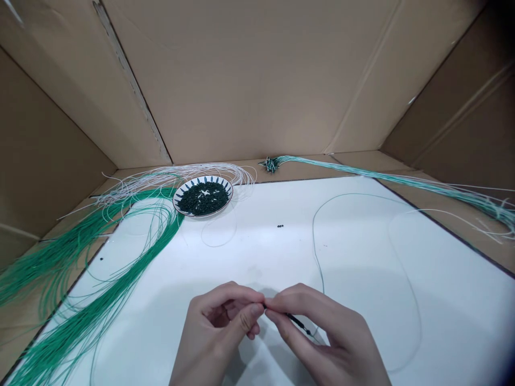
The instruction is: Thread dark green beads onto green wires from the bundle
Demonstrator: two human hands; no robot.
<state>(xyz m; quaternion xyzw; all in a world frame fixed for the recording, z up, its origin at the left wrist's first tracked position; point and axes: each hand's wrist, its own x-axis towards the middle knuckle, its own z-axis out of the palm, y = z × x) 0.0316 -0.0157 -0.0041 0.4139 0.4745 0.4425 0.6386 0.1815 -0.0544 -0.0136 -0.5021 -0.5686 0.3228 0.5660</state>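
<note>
Head view, hands (219, 333) pinching dark beads (298, 321)

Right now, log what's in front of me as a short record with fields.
Left hand: pinching a dark bit at its fingertips
Right hand: pinched, dark strip between thumb and finger
Plate: holds dark beads
Green cords: at left
White cords: behind the plate
Pale green cords: back right, dark clump at one end
Loose: dark specks on the white board

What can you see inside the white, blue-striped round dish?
Small, dark green beads lie inside the dish; bare white patches show near its middle. The beads hide most of its bottom.
</note>
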